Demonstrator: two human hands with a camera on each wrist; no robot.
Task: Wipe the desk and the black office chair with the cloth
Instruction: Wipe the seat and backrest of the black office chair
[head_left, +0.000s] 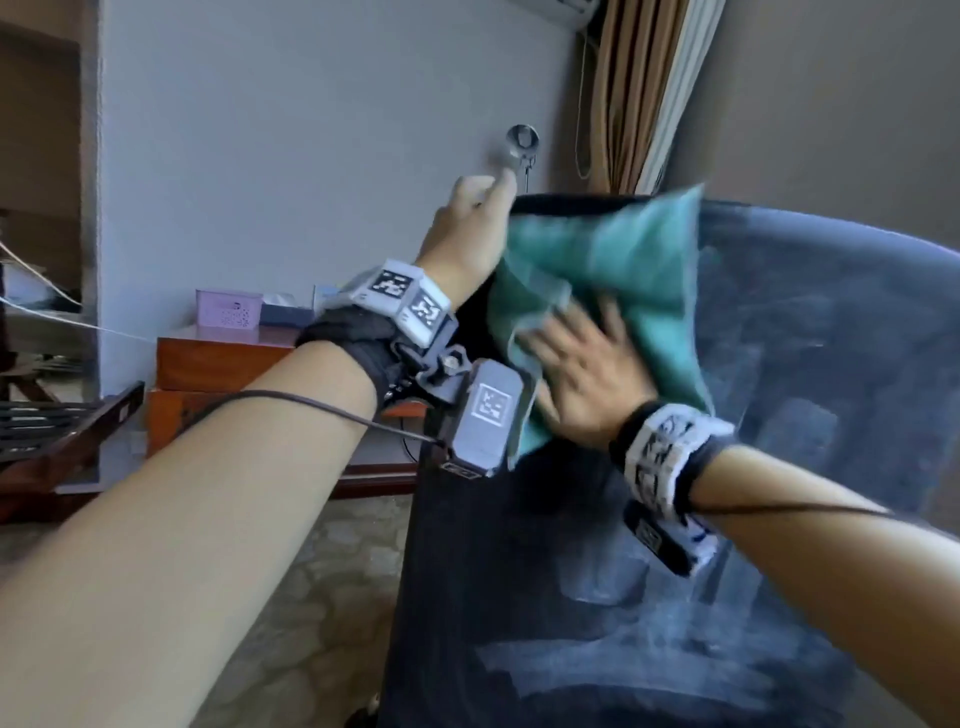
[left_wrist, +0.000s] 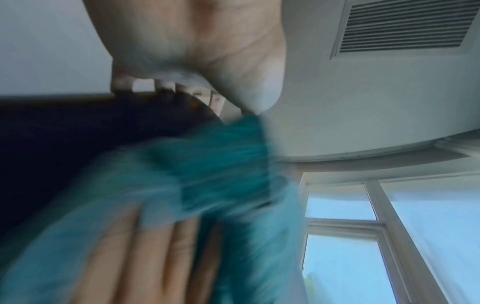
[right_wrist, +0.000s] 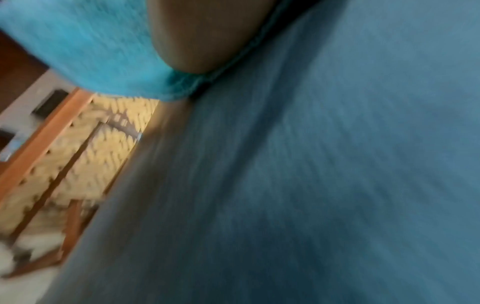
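The black office chair (head_left: 779, 364) fills the right half of the head view, its mesh back facing me. My left hand (head_left: 472, 218) grips the top edge of the chair back, fingers (left_wrist: 166, 85) curled over the dark rim. A teal cloth (head_left: 623, 260) lies spread on the upper back. My right hand (head_left: 587, 374) presses flat on the cloth, fingers (left_wrist: 155, 246) straight and spread. The right wrist view is blurred and shows the cloth (right_wrist: 91, 51) under my palm against the chair back (right_wrist: 311, 164).
A red-brown wooden desk (head_left: 218, 358) stands against the wall to the left behind the chair, with a lilac basket (head_left: 228, 309) and small boxes on it. A dark wooden rack (head_left: 62, 431) sits at far left. Curtains (head_left: 639, 93) hang behind the chair. Patterned carpet (head_left: 311, 571) lies below.
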